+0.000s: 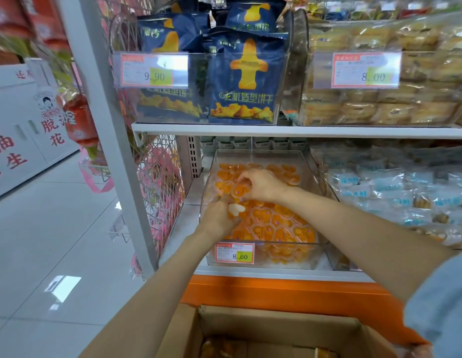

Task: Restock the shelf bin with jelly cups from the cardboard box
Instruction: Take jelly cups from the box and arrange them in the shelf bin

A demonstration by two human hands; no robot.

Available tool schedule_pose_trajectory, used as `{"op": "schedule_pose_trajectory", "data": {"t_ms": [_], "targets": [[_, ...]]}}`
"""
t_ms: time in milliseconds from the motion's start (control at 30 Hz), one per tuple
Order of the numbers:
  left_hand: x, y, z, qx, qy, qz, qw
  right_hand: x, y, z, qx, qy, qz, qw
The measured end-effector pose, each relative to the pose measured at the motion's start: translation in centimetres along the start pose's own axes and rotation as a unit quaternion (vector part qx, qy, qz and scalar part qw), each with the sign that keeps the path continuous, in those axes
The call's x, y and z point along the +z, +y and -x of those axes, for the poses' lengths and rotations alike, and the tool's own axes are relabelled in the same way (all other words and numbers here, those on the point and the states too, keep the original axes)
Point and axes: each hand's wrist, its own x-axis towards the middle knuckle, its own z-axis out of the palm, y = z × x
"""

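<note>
At the bottom of the frame the open box [276, 324] shows a few orange cups low down at its lower left; they are blurred. A grey-blue sleeve [441, 306] sits at the lower right. Above the box runs the orange base [289, 290] of the shelf unit.

Both bare forearms reach up from the bottom edge into the clear bin [297, 248] at centre frame, on the lower shelf. A tag [234, 253] reading 8.60 is stuck to the bin's front wall, at its left. Jelly cups [279, 223] fill the bin, packed close together.

The left hand [217, 218] is over the bin's left side, its grip curled round a pale cup [236, 210] just above the orange ones. The right hand [262, 186] is further back, near mid-bin, fingers bent down onto the cups. Whether that grip holds one I cannot tell.

Right of the bin lie pale blue packets [395, 192]. On the shelf above, dark blue bags [244, 81] stand in a clear bin tagged 9.90. Wrapped pastries [379, 109] sit to their right behind a tag reading 8.00.

Far left, white cartons [15, 140] with red characters stand on the glossy floor [57, 228].
</note>
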Motion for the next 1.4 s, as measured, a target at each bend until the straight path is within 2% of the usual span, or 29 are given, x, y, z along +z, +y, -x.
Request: {"op": "schedule_pose_trajectory", "data": {"t_ms": [200, 267, 333, 400, 500, 567, 667, 733, 867, 933, 1033, 1200, 1400], "targets": [[-0.2, 0.1, 0.1, 0.012, 0.018, 0.012, 1.0, 0.8, 0.0, 0.1, -0.008, 0.008, 0.034, 0.999], [-0.3, 0.1, 0.1, 0.014, 0.011, 0.035, 0.999, 0.4, 0.1, 0.4, -0.012, 0.016, -0.001, 1.0], [-0.7, 0.6, 0.2, 0.0, -0.004, 0.106, 0.994, -0.7, 0.5, 1.1, -0.014, 0.048, -0.092, 0.995], [-1.3, 1.5, 0.5, -0.04, -0.027, 0.239, 0.97, -1.8, 0.9, 2.5, -0.009, 0.055, -0.207, 0.977], [-1.9, 2.9, 1.1, -0.119, -0.076, 0.425, 0.894, -3.0, 1.5, 5.1, -0.045, -0.003, -0.329, 0.943], [-1.7, 3.4, 1.3, -0.141, -0.104, 0.466, 0.868, -3.4, 1.9, 6.6, -0.063, -0.043, -0.353, 0.932], [-1.1, 4.0, 1.6, -0.16, -0.143, 0.488, 0.846, -3.6, 2.2, 8.1, -0.062, -0.081, -0.341, 0.934], [-1.0, 4.2, 1.8, -0.158, -0.157, 0.473, 0.852, -3.4, 2.2, 8.7, -0.054, -0.074, -0.313, 0.945], [-1.3, 4.5, 2.1, -0.112, -0.138, 0.357, 0.917, -3.6, 2.8, 8.8, -0.009, -0.016, -0.316, 0.949], [-1.7, 4.5, 2.2, -0.067, -0.125, 0.331, 0.933, -4.1, 3.2, 8.7, 0.012, 0.0, -0.323, 0.946], [-1.6, 4.7, 2.3, -0.033, -0.146, 0.34, 0.928, -4.5, 3.2, 8.8, 0.025, -0.01, -0.323, 0.946], [-0.3, 4.3, 1.9, -0.068, -0.138, 0.371, 0.916, -3.7, 2.7, 9.3, 0.052, -0.028, -0.335, 0.941], [0.6, 5.1, 1.6, -0.086, -0.107, 0.428, 0.893, -3.8, 1.9, 10.3, -0.015, -0.033, -0.139, 0.99]]}}
